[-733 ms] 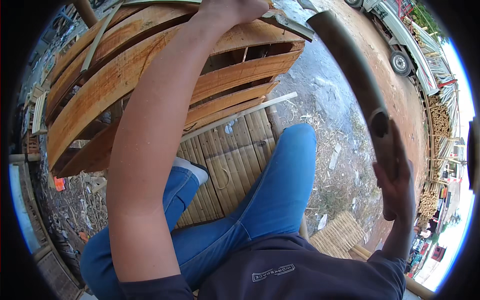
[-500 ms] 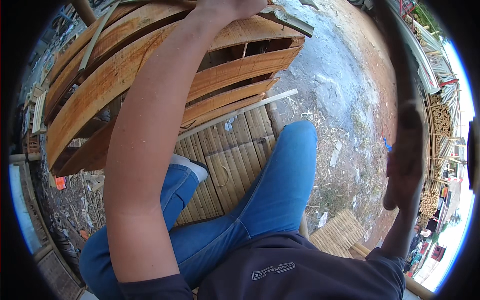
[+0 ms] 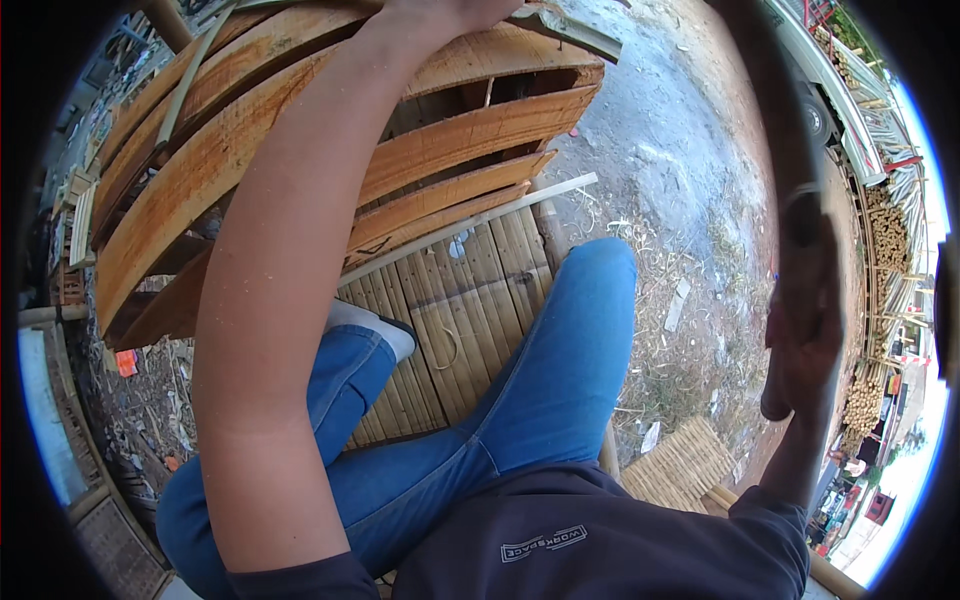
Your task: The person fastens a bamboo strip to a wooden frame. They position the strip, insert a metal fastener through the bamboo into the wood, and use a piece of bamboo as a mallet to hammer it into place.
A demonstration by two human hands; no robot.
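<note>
My left hand [image 3: 455, 12] is partly cut off by the upper edge, closed around a grey-green split bamboo piece [image 3: 570, 35] that sticks out to its right. This piece lies at the top of a stack of curved, orange-brown wooden boards [image 3: 480, 135]. Off to the right, my right hand [image 3: 808, 335] is wrapped round the handle of a long, dark, blade-like tool [image 3: 785, 110]. Motion blurs the tool, and its far end leaves the view at the top. The rounded butt of its handle shows below my fist.
My bent legs in blue jeans [image 3: 560, 370] rest on a bamboo slat platform [image 3: 465, 330]. A pale strip [image 3: 480, 220] lies along the boards' lower side. A woven mat [image 3: 680, 465] is at the right, near shavings on the ground [image 3: 650, 260]. Stacked poles [image 3: 888, 235] stand farther right.
The tool's upper part has swung left, and my right hand has shifted slightly. My left forearm and hand have moved a little left; the bamboo piece has shifted slightly too.
</note>
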